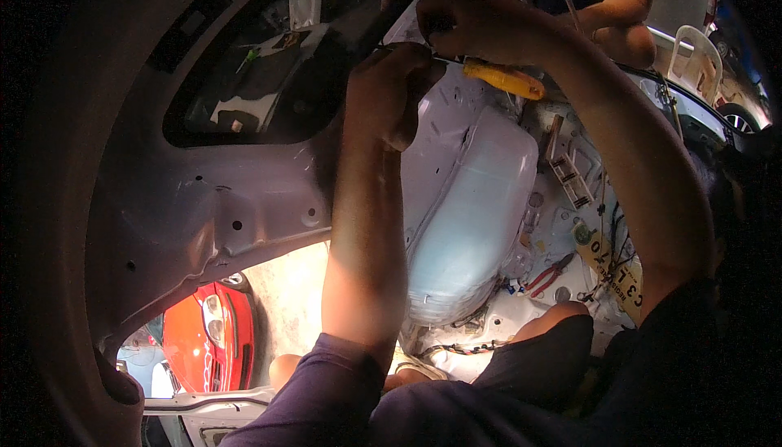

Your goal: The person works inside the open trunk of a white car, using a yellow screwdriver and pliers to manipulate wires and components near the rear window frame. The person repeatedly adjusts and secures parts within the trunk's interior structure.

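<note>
A screwdriver with a yellow handle point(507, 80) lies crosswise near the top of the view, its handle pointing right. Its thin shaft runs left into my left hand point(393, 92), which is closed with the fingers curled around it. Just above and to the right is my right hand point(476, 25), bent at the wrist. Its fingers are curled together close to the left hand, and what they pinch is lost in shadow. The yellow handle sits below the right wrist, outside the right hand's grip. Both hands are against the inner body panel point(440, 121) of a stripped car, beside a dark side window point(244, 72).
A pale wheel arch point(476, 211) bulges below my hands. Red-handled pliers point(548, 276), a yellow plate point(607, 272) and loose wiring point(464, 349) lie on the car floor. Another person's arm point(623, 11) shows at upper right, near a white plastic chair point(696, 64). A red car point(204, 341) stands outside.
</note>
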### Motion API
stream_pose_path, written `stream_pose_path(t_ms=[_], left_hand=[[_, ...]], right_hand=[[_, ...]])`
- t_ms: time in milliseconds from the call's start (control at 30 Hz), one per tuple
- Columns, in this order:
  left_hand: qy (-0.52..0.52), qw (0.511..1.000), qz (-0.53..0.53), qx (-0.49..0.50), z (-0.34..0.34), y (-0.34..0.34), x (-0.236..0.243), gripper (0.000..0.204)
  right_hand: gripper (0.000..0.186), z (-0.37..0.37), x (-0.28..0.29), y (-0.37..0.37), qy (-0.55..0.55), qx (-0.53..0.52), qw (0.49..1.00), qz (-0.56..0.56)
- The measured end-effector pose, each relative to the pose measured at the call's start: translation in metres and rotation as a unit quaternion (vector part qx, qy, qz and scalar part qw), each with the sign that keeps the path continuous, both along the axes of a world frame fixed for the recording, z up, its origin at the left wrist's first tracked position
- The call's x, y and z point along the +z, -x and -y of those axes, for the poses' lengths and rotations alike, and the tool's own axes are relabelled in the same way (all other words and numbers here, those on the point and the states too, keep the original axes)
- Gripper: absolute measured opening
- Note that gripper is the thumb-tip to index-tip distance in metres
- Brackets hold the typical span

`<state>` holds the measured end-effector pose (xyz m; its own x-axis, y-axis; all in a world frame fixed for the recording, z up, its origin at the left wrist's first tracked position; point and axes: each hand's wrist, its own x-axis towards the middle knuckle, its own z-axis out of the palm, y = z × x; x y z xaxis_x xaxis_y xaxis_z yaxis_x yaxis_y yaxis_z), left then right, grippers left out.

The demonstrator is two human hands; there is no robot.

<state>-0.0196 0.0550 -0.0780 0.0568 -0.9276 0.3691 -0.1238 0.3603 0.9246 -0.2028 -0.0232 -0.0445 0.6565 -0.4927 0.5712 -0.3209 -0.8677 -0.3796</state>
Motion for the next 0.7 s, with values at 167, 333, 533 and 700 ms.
stream_pose_path(t_ms=[167,333,533,700], left_hand=[[-0.035,0.979,-0.198,-0.031,0.003,0.005,-0.005,0.013],[0.055,0.998,0.003,0.012,0.003,0.000,-0.018,0.017],[0.074,0.992,-0.078,-0.065,0.011,-0.006,-0.025,0.018],[0.018,0.987,-0.157,-0.014,0.010,0.006,-0.012,0.013]], right_hand=[[0.027,-0.004,0.002,0.000,-0.028,-0.018,0.999,-0.017],[0.027,-0.008,-0.008,0.003,-0.047,-0.092,0.994,0.031],[0.022,-0.008,-0.013,0.006,-0.008,-0.066,0.997,0.032],[0.019,-0.013,-0.011,0.006,-0.047,-0.079,0.995,0.043]])
